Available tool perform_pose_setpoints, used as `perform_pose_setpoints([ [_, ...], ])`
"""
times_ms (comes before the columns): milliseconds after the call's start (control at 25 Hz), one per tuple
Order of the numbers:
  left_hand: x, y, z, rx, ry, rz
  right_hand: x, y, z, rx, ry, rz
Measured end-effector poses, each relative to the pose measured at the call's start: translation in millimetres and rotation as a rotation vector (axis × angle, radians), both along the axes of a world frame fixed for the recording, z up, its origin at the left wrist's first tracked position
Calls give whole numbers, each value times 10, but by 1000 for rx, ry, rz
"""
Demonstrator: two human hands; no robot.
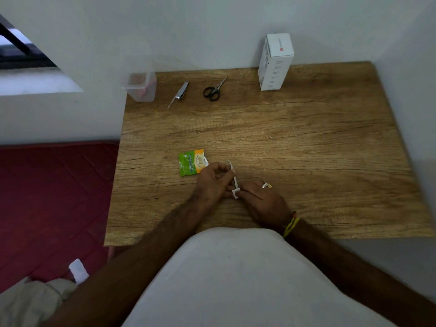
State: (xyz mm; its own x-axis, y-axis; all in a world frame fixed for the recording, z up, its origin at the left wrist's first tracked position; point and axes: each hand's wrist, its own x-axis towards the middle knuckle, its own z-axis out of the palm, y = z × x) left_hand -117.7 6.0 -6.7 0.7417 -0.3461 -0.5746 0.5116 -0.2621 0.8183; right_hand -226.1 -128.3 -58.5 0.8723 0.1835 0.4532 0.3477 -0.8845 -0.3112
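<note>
A white strip (235,179) is pinched by the curled fingers of the left hand (212,182), just above the tabletop (306,142). Its lower end appears looped round a fingertip of the right hand (262,199), whose fingers lie flat, holding nothing. Even tension and snug, overlapping turns are advised.

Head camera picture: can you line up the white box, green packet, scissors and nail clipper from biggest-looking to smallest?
1. white box
2. green packet, though it lies nearer the camera
3. scissors and nail clipper look about alike, so I won't rank them
</note>
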Motion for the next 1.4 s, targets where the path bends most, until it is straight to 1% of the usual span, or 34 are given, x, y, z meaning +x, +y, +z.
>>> perform_pose_setpoints([
  [80,-3,-19,2,-3,9,15,-13,-36,9,54,25,-11],
  [120,0,-22,-6,-13,25,31,-16,-32,26,129,40,-50],
  [240,23,-20,-28,-54,85,70,-4,-27,119,489,53,-296],
  [360,-19,-19,-64,-64,47,-15,207,-13,206,877,119,-556],
  [440,-61,-14,-77,-106,56,-55,386,24,203,1104,166,-633],
  [480,-72,-2,-84,-130,66,-69,443,40,173,1139,151,-640],
  [600,-55,53,-119,-170,56,-112,449,74,60,1037,87,-607],
  [720,-53,70,-126,-170,28,-142,383,62,65,983,51,-605],
  [760,-55,64,-127,-170,21,-144,374,61,84,924,24,-568],
  [840,-59,58,-139,-169,4,-145,358,78,102,738,-20,-475],
  [920,-60,68,-156,-173,-5,-141,379,106,88,633,-8,-428],
  [1160,-77,67,-144,-165,-37,-135,389,149,15,531,57,-356],
  [1320,-65,89,-127,-132,-130,-219,420,131,7,510,51,-371],
  [1400,-75,93,-132,-126,-139,-234,415,128,13,517,56,-375],
])
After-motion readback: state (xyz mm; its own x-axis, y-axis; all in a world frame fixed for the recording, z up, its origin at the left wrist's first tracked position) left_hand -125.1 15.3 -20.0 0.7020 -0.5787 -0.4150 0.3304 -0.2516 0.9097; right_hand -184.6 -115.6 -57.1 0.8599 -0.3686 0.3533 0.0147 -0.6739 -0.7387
